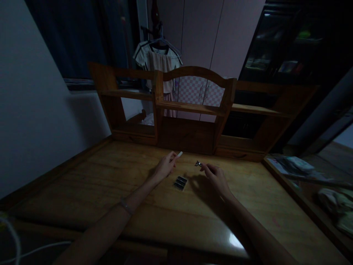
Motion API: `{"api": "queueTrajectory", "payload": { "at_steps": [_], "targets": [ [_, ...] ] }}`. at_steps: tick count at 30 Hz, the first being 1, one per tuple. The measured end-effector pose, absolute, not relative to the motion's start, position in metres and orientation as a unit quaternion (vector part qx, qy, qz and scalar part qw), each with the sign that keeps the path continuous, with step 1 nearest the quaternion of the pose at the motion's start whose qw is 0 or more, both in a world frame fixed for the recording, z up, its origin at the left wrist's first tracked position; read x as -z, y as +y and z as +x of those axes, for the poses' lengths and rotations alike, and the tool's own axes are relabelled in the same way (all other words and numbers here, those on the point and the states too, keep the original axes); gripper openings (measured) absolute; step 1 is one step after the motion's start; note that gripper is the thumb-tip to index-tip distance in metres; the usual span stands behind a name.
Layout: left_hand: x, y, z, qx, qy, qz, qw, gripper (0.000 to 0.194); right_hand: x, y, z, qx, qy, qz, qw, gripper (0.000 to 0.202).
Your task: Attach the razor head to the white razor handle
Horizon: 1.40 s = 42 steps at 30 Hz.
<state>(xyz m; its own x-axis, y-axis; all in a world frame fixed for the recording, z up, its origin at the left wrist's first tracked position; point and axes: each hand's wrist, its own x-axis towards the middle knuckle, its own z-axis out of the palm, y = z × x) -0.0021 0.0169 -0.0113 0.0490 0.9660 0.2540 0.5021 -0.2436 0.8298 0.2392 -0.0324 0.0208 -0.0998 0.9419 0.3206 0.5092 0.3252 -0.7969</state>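
Observation:
My left hand (166, 164) pinches a small white slim piece (180, 154) that points up and to the right; it is too small to name. In my right hand (216, 176), thumb and fingers close on a small shiny metal tool (198, 163) with a forked-looking head, which points left towards the other hand. Both hands are raised a little above the wooden desk (132, 173), apart from each other. Between and below them lies a small pale-edged tray (180, 182) with several dark slots. What sits in the slots is too dark to make out.
A wooden shelf unit (190, 107) stands along the desk's far edge. Clothes (160, 59) hang behind it, before pale wardrobe doors (202, 36). Papers and cloth lie beyond the right edge (295, 165). A white cable (41, 247) runs at the lower left. The room is dim.

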Motion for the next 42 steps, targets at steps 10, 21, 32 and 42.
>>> {"api": "queueTrajectory", "payload": {
  "at_steps": [10,21,32,42],
  "targets": [
    [0.004,0.015,0.003,-0.38,0.501,0.768,0.122,0.028,-0.006,-0.025,0.244,-0.252,-0.691,-0.511,0.446,0.03],
    [-0.005,0.005,0.01,-0.4,0.475,0.768,0.157,0.037,-0.007,-0.025,0.243,-0.271,-0.695,-0.494,0.447,0.032],
    [-0.006,-0.002,0.016,-0.383,0.443,0.804,0.105,0.04,-0.006,-0.026,0.243,-0.251,-0.712,-0.479,0.448,0.028],
    [-0.014,-0.008,0.017,-0.375,0.455,0.791,0.164,0.041,-0.011,-0.029,0.242,-0.253,-0.717,-0.46,0.459,0.03]
  ]
}}
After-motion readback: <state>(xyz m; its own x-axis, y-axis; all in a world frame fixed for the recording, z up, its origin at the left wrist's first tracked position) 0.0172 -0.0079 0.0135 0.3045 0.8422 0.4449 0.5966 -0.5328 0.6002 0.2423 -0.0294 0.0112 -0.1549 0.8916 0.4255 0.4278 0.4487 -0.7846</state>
